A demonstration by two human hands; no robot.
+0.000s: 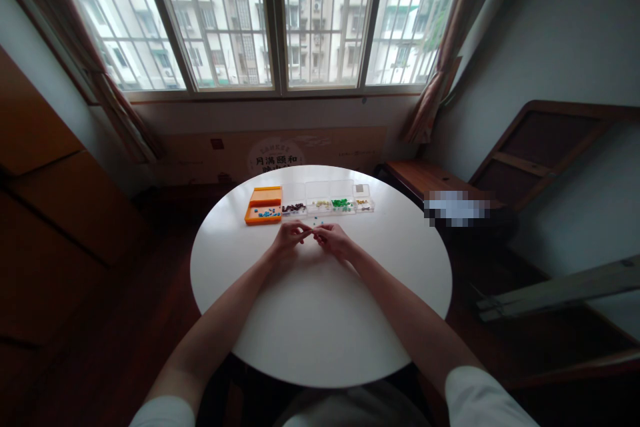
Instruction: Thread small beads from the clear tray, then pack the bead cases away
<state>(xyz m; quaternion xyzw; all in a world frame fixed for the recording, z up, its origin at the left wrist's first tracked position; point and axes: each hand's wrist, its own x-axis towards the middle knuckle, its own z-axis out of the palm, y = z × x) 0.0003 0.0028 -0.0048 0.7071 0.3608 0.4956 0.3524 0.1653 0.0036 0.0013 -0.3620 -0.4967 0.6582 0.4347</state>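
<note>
My left hand (290,235) and my right hand (333,239) meet fingertip to fingertip over the middle of the white round table (320,320). Both are closed in a pinch; whatever lies between the fingers is too small to make out. Just beyond them stands an open orange box (265,193) with blue beads (267,214) in it. To its right, clear open boxes hold dark brown beads (294,208), pale yellow beads (321,204), green beads (342,203) and small gold-coloured pieces (363,201). A few loose blue beads (315,223) lie near my fingertips.
A barred window (280,20) with curtains (430,100) is ahead, above a printed cardboard panel (200,147). On the right are a brown wooden bench (430,177), a leaning wooden frame (550,140) and a pale plank (560,288). An orange-brown cabinet (50,213) stands left.
</note>
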